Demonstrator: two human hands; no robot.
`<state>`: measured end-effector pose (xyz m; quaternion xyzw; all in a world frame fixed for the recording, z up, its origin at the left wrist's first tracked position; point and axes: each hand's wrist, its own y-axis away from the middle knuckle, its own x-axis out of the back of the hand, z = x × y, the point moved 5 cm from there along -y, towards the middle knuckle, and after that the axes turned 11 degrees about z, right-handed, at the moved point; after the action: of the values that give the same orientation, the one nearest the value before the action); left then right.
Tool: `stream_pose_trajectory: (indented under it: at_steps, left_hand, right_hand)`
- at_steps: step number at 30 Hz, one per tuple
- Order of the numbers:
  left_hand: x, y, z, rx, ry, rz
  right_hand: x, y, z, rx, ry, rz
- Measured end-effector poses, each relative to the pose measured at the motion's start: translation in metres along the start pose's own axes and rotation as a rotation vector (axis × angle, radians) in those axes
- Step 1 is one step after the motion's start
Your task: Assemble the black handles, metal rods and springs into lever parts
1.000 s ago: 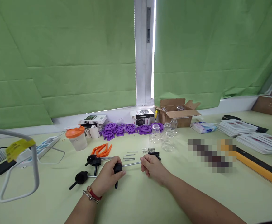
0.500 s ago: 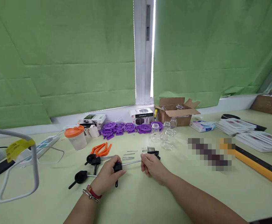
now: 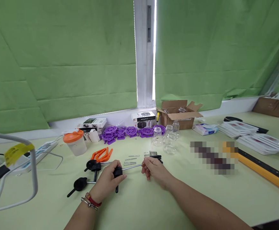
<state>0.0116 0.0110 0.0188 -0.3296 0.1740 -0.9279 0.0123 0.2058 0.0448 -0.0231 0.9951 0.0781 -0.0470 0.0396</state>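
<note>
My left hand is closed around a black round part with a short black handle pointing down. From it a thin metal rod runs rightward. At the rod's far end, the fingers of my right hand are pinched; a tiny gold-coloured spot shows there, too small to name. Left of my left hand lie similar black parts with rods. Beyond the hands are loose metal pins, small springs and black pieces partly hidden by my right hand.
Orange handles and purple frames lie farther back. Glass jars stand before an open cardboard box. An orange-lidded cup and a grey wire frame are at left. A yellow-black bar lies at right.
The view has shifted slightly, so most things appear a little farther left. Both hands keep nearly the same pose at the rod. A gold spot now shows at my right fingertips.
</note>
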Motion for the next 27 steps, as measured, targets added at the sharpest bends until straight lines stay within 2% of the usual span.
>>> stream_pose_trajectory:
  at_steps: [4, 10, 19, 27]
  left_hand:
    - [0.0021, -0.0006, -0.0018, 0.008, -0.022, 0.016]
    - [0.0015, -0.0002, -0.0022, 0.008, -0.024, 0.024]
    - [-0.0031, -0.0004, -0.0004, -0.001, -0.024, -0.014]
    - [-0.0027, 0.0009, 0.0016, 0.004, 0.006, -0.022]
  right_hand:
    - [0.0027, 0.0023, -0.0082, 0.053, -0.043, -0.02]
    - [0.0037, 0.0035, -0.0109, 0.099, 0.035, -0.031]
    - [0.004, -0.0008, -0.0047, 0.103, 0.063, -0.015]
    - [0.0048, 0.0016, -0.0027, 0.081, 0.192, -0.031]
